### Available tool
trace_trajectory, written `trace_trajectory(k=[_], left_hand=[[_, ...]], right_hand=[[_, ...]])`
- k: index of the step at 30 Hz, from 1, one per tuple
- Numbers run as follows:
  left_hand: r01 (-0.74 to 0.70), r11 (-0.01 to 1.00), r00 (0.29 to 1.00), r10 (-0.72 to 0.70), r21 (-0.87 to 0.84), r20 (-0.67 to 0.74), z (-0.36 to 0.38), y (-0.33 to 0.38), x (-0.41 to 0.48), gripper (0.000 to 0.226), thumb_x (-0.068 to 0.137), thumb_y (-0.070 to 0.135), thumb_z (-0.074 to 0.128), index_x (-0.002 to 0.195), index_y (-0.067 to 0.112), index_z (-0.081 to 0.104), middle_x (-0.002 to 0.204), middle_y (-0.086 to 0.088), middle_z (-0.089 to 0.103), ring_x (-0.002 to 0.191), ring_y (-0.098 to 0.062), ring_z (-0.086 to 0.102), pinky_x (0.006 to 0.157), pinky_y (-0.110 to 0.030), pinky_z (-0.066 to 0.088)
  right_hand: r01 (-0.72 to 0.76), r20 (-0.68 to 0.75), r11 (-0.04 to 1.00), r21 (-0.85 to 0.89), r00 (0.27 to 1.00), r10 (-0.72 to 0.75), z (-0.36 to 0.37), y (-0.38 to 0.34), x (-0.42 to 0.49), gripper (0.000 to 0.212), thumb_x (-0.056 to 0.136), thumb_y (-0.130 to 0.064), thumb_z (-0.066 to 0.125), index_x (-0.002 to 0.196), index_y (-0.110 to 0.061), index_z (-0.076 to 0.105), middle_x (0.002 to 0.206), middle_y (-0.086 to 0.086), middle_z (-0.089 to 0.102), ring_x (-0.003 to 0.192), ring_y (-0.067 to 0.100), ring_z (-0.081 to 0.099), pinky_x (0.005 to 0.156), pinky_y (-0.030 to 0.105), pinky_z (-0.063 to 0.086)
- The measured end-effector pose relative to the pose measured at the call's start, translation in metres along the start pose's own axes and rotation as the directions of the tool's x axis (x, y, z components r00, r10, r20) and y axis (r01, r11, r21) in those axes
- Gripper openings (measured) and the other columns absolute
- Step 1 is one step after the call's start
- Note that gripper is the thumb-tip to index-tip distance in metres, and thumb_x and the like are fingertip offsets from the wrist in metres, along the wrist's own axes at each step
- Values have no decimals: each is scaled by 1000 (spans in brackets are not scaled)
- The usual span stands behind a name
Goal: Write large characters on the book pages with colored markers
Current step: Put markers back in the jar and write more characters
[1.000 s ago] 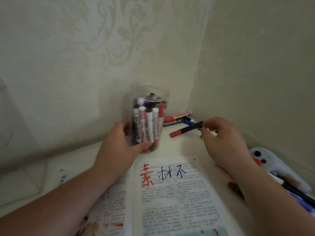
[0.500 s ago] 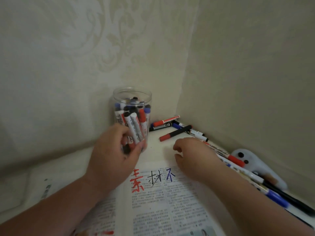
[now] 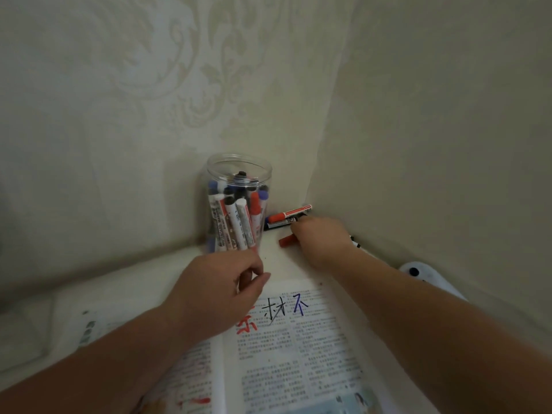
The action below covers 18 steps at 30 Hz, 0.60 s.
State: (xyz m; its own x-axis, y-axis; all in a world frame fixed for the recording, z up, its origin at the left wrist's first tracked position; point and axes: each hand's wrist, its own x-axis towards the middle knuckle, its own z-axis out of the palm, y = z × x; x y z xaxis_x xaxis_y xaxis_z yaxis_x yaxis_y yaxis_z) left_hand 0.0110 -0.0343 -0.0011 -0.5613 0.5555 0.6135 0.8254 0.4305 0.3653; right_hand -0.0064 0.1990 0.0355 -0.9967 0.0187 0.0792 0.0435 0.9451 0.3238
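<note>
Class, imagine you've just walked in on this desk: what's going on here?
A person is working at an open printed book whose right page carries large red, black and blue handwritten characters. The right hand reaches to the loose markers in the corner, its fingers over a red-capped marker; whether it grips it is unclear. The left hand hovers loosely curled, holding nothing, in front of a clear plastic jar full of markers.

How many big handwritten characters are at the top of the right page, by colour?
Red character: 1, partly hidden by the left hand
Black character: 1
Blue character: 1
Total: 3
</note>
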Motion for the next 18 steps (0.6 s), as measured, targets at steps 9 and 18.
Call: trace_trajectory(k=[9,18], left_hand=[[-18,1000,995,16,23,96,1,9,4,48,90,45,62,135,29,52,128,16,48,119,1,40,101,-19,34],[48,998,925,-59,39,375,4,40,11,21,108,28,38,121,36,52,108,13,52,99,-5,49,89,-25,44]], right_hand=[[144,-74,968,205,989,-131,-50,-27,-80,18,95,-34,58,106,-36,72,90,-9,66,94,18,52,87,39,32],[-127,152,374,919,988,-39,-55,-5,-125,26,87,-23,80,108,-29,67,83,-2,77,67,16,70,68,32,58]])
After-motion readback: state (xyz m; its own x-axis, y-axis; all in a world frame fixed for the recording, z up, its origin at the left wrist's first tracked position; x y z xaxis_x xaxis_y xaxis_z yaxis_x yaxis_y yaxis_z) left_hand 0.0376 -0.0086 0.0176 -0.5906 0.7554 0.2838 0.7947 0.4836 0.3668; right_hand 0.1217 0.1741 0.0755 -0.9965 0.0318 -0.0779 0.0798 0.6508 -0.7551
